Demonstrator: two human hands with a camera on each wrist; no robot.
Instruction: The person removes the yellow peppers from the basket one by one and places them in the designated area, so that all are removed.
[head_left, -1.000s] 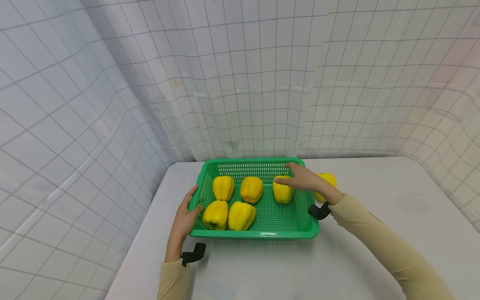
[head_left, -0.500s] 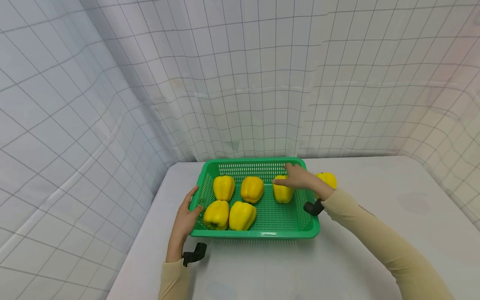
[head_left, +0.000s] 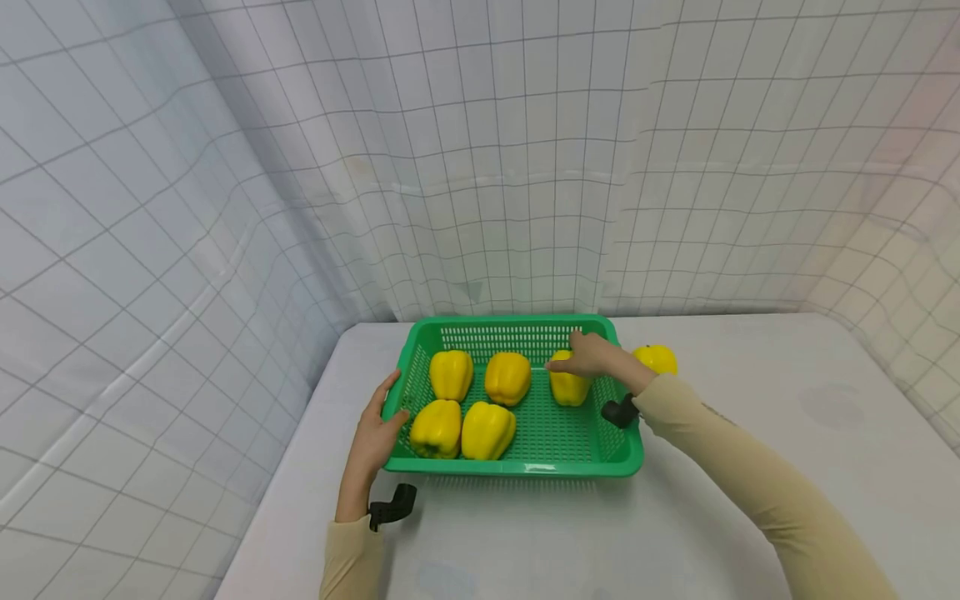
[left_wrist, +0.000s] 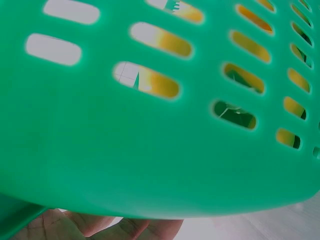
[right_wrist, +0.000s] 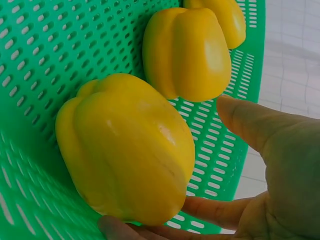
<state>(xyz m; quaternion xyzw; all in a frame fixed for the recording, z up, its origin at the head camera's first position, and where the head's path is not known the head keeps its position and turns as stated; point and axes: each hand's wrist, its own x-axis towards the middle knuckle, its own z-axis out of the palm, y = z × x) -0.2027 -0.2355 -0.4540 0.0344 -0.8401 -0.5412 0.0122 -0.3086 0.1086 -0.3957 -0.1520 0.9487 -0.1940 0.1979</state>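
Note:
In the head view, a green plastic basket holds several yellow bell peppers. My left hand grips its left side, thumb over the rim and fingers outside; in the left wrist view those fingers show beneath the perforated wall. At the right end of the basket, my right hand reaches over one bell pepper. Seen from the right wrist, the fingers lie along the lower side of this bell pepper, while the straight thumb stands apart from it.
Another yellow bell pepper lies on the white table just outside the basket's right side, partly behind my right forearm. White gridded curtains close off the back and both sides.
My right wrist and forearm have shifted slightly left, with the fingers staying around the same bell pepper. The left hand keeps its place on the basket.

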